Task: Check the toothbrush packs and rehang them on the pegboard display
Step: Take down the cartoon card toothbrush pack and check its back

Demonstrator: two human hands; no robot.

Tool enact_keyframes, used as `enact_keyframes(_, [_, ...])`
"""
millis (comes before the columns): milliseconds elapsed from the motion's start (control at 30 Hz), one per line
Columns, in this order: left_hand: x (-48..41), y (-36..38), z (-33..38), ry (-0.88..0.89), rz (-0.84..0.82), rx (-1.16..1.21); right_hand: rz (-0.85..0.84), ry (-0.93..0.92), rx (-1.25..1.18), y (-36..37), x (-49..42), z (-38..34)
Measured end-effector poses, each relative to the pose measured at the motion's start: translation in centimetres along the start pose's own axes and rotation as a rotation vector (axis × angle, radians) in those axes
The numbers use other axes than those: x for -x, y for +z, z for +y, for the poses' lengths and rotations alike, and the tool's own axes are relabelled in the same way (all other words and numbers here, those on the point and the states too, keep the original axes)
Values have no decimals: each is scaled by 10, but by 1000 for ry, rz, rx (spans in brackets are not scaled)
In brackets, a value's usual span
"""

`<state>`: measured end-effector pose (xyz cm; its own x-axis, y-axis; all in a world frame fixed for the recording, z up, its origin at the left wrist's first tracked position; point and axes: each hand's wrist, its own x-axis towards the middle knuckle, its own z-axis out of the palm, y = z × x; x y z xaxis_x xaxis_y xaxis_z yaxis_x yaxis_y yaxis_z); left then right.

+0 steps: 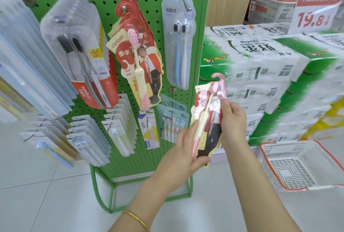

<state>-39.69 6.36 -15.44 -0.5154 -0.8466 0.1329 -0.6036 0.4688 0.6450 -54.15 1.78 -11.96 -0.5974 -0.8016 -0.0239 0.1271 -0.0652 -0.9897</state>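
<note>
**Light card pack, held in both hands**

The toothbrush pack (pixel 214 120) is off the pegboard (pixel 152 17), in the air just beside its right edge, low down. It looks light and thin: a card back w/ a clear blister, so it bends easily and the plastic is a bit slippery. The best hold is by the card edges. The small hook (pixel 216 76) on top must be free for the peg (pixel 123 7). The left hand (pixel 182 149) has its fingers curled round the lower end; the right hand (pixel 233 120) pinches the right edge higher up. The pack's back is hidden and the print is blurred. The hook is probably whole, but I cannot be sure.
</note>
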Motion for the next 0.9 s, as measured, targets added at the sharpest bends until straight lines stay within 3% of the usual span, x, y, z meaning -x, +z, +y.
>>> enact_keyframes(233, [4,-8,6,-57,-67,-281,108,1,60,-2,3,12])
enact_keyframes(367, [6,-8,9,-104,-86,-342,63,53,39,1,13,12])
enact_keyframes(467, [9,-9,8,-155,-151,-155,-101,163,4,0,21,5])
enact_keyframes(600, [13,-21,15,-248,-148,394,-240,255,-51,1,27,7])
enact_keyframes(800, [19,-29,6,-347,-34,695,-169,188,-82,7,36,14])
enact_keyframes(900, [21,-35,1,-419,25,725,-265,136,-73,6,39,13])
